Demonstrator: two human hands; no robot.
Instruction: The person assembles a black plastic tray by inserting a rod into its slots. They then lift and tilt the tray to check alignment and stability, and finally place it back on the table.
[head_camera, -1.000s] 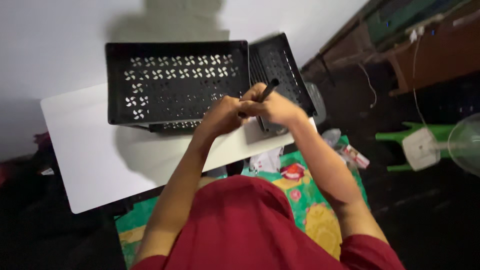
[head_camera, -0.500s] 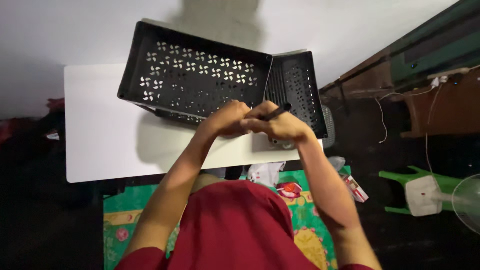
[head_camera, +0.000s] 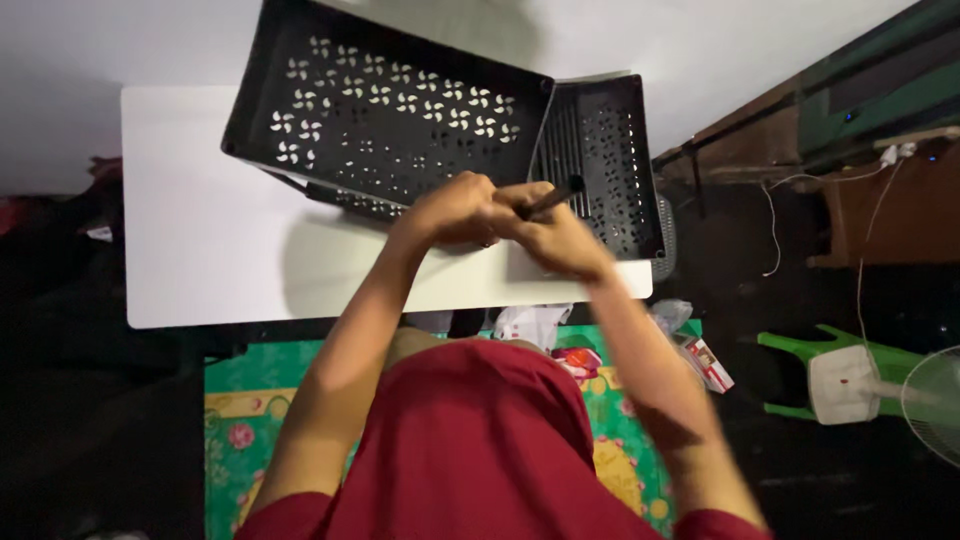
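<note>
A white table (head_camera: 200, 250) stood against a pale wall, a large black perforated crate (head_camera: 390, 110) resting on it at a tilt and a narrower black perforated tray (head_camera: 605, 170) butted against the crate's right side. Over the table's near edge, the person's left hand (head_camera: 450, 210) was curled shut, knuckles up, pressed against the right hand (head_camera: 545, 232), which was closed around a slim dark pen-like stick (head_camera: 552, 198) whose tip angled up and to the right over the tray. What the left hand gripped, if anything, could not be told. Both forearms rose from a red shirt (head_camera: 470, 450) and converged, elbows out. With the hands bunched so tightly, a slip could likely send the stick down onto the green patterned mat (head_camera: 620, 440) among the small packets (head_camera: 705, 362) below. A green stool (head_camera: 850, 375) lay at far right.
</note>
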